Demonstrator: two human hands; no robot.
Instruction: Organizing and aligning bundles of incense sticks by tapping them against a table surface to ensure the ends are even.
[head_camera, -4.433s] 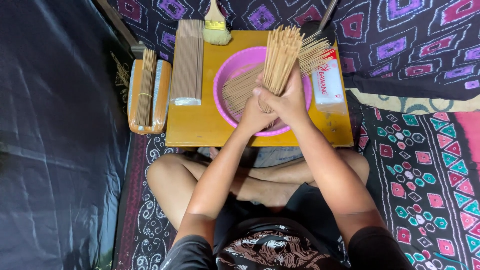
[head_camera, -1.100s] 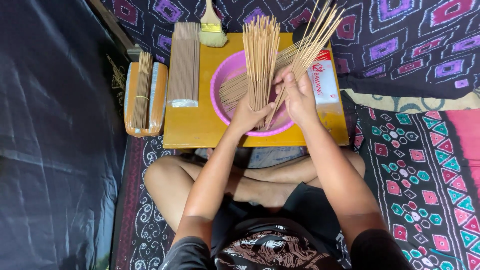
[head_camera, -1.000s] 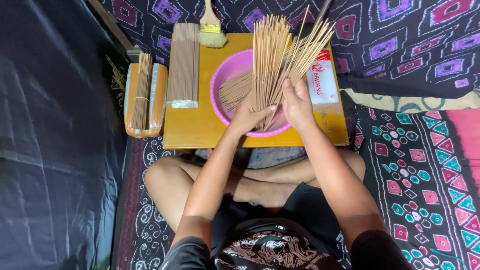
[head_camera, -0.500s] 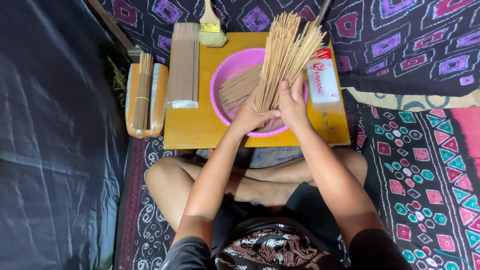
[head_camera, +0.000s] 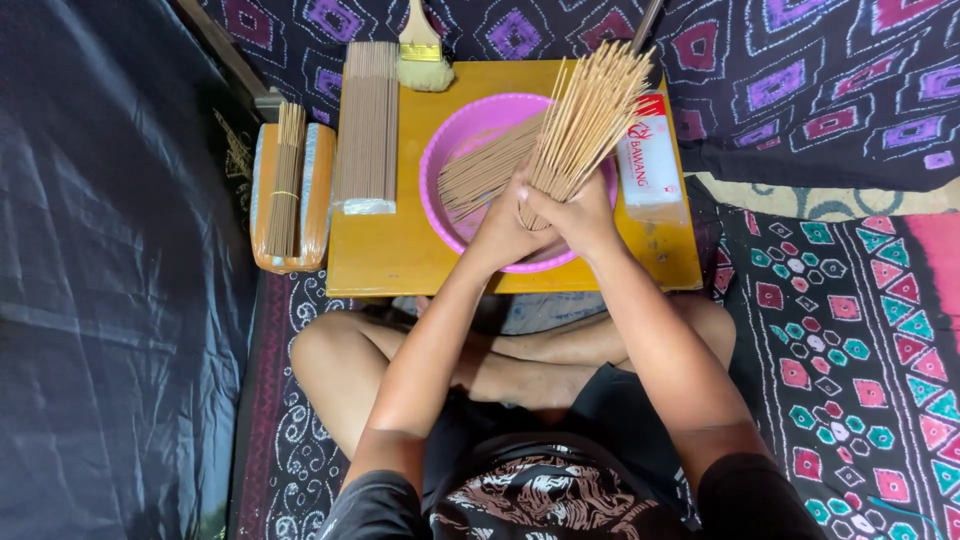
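The bundle of sticks (head_camera: 585, 115) stands tilted over the pink bowl (head_camera: 455, 150), its lower ends gathered between both hands and its tops fanning up and to the right, towards the far right corner of the small yellow table (head_camera: 400, 250). The left hand (head_camera: 500, 228) is wrapped around the base from the left, and the right hand (head_camera: 580, 215) is closed around it from the right, the two touching each other above the near part of the bowl. To do this well, I judge that the grip should stay low and firm so the ends line up evenly, with the loose tops drawn in before any slip out; the spread at the top suggests the bundle is not yet square.

More sticks (head_camera: 480, 170) lie flat inside the bowl, just left of the hands and partly under the raised bundle. They could catch on the held ends if these drop lower.

Just right of the bowl lies a white packet (head_camera: 650, 165), with the stick tips leaning over it. At the far edge of the table rests a brush (head_camera: 425, 50). On the left part of the table lies a neat flat stack of sticks (head_camera: 368, 125). Left of the table, a tied bunch (head_camera: 288, 180) rests on an orange block (head_camera: 325, 195).
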